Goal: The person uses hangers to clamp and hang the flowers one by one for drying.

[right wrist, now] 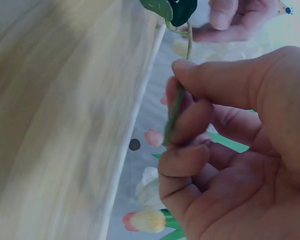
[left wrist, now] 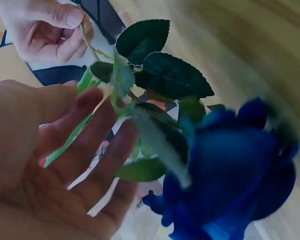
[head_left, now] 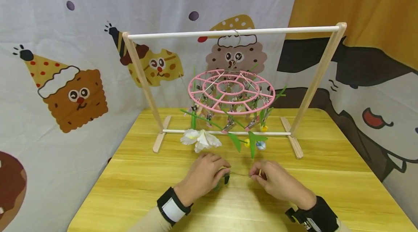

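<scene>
A blue rose (left wrist: 230,170) with dark green leaves (left wrist: 177,75) hangs beside my left hand (left wrist: 65,150) in the left wrist view. Slightly spread, the left fingers lie behind the leaves near the stem, with the thumb apart from them. My right hand (right wrist: 230,145) pinches the thin green stem (right wrist: 175,112) between thumb and fingers. From the head view, both hands are low over the table, left hand (head_left: 205,174) and right hand (head_left: 277,181), with the stem stretched between them. The left hand hides most of the bloom there.
Beyond the hands stands a wooden rack (head_left: 315,79) with a white top bar (head_left: 183,34). From it hangs a round pink clip hanger (head_left: 192,96), its clips holding several flowers, including a white one (head_left: 200,139) and a pale blue one (head_left: 260,145). The wooden table (head_left: 130,188) lies below.
</scene>
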The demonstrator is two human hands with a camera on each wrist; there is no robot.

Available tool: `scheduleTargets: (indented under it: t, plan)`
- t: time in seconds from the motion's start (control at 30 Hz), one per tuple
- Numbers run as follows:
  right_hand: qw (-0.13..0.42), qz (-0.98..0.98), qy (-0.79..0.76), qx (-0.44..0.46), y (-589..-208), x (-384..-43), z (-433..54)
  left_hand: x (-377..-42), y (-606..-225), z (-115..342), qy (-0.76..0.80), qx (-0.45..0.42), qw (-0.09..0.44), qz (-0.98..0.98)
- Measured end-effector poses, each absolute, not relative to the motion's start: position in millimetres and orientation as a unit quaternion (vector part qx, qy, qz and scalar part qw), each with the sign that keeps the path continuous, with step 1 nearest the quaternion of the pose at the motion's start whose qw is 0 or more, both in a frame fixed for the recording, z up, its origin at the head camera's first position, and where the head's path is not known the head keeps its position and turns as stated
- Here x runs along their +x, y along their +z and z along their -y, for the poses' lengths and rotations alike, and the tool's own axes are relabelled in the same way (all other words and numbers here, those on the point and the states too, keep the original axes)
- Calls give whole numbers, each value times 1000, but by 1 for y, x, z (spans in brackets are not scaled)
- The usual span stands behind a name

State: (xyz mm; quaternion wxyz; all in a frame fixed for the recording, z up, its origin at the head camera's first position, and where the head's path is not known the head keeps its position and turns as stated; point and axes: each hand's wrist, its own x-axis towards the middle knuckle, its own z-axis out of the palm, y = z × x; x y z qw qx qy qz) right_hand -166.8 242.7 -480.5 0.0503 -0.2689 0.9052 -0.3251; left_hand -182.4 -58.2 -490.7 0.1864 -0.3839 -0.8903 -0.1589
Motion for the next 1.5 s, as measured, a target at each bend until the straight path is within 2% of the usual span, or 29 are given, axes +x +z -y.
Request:
scheduleTargets:
  t: [0.37,0.5,0.83,1.03,1.23,1.33,1.5]
  plan:
    - [-83,-903,-301,-294,-468,-162,-240,-191,-481,73,-252,-373,79,890]
    - [-114,-900,-294,-300,-467,-162,-237,-191,-481,76,-279,-364,65,886]
    - [-197,-885,-298,-298,-457,-161,-229,-186,-478,84,-319,-332,71,885]
    - [-292,-847,-328,-299,-434,-162,-225,-186,-482,96,-356,-331,113,867]
    - [-399,-791,-334,-322,-397,-168,-213,-187,-487,110,-408,-352,181,823]
    - [-419,-783,-319,-331,-382,-172,-204,-189,-490,114,-426,-365,215,799]
    - [-420,-787,-287,-348,-369,-180,-189,-191,-493,116,-449,-370,266,768]
